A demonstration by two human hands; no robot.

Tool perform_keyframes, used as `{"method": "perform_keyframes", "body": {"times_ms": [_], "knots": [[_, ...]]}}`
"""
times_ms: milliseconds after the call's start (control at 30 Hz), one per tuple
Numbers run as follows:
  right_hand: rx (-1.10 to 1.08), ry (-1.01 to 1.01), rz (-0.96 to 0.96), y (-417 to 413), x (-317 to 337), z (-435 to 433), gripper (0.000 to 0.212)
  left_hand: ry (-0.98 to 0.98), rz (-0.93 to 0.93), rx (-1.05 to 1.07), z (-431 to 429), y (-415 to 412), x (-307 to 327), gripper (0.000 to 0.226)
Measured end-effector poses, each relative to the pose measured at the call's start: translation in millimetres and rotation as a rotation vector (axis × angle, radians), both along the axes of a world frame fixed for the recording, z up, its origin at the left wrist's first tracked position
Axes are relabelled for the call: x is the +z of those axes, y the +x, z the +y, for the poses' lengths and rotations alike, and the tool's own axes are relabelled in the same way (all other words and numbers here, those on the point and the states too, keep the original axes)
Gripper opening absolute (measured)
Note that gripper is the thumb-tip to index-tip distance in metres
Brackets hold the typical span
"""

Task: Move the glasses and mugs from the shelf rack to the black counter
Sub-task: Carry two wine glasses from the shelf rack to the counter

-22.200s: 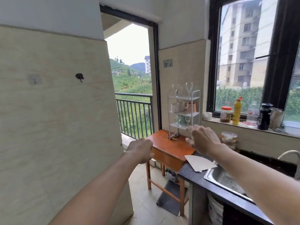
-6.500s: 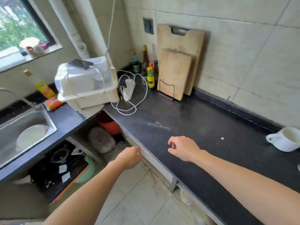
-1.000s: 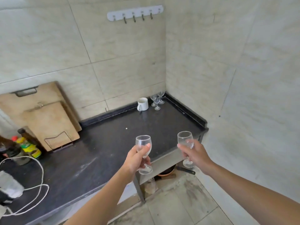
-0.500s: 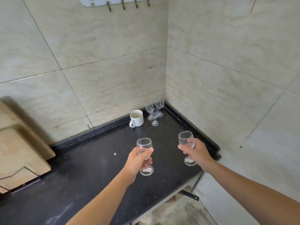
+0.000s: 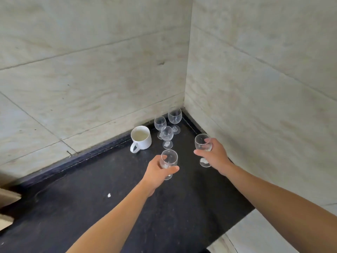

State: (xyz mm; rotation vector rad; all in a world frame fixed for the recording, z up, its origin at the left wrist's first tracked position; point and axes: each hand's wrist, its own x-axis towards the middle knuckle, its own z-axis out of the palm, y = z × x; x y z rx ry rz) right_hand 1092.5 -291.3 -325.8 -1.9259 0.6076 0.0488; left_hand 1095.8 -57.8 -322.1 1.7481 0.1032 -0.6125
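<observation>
I hold one clear stemmed glass in each hand above the black counter [image 5: 102, 207]. My left hand [image 5: 156, 173] grips the bowl of the left glass [image 5: 169, 159], its foot low over the counter. My right hand [image 5: 214, 157] grips the right glass [image 5: 201, 143] near the right wall. In the far corner stand three more clear stemmed glasses [image 5: 166, 134], close together, with a white mug [image 5: 141, 138] just left of them, handle toward me. The shelf rack is out of view.
Tiled walls meet at the corner behind the glasses [image 5: 187, 73]. The counter's right end stops at about [image 5: 242, 214], with floor tiles below. A wooden board edge [image 5: 7, 199] shows at the far left. A small white speck [image 5: 109, 195] lies on the counter.
Both hands have carried their glasses forward and lower toward the corner group. The view has closed in on the counter corner.
</observation>
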Motion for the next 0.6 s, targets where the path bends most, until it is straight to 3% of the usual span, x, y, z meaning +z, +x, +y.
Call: {"method": "perform_keyframes", "body": {"times_ms": [300, 600], "knots": [[0.167, 0.015, 0.056, 133, -74, -6, 0.073, 0.104, 0.048, 0.119, -45, 68, -66, 0.056], [0.263, 0.006, 0.102, 169, -94, -10, 0.077, 0.088, 0.097, 0.175, -72, 86, -93, 0.058]]}}
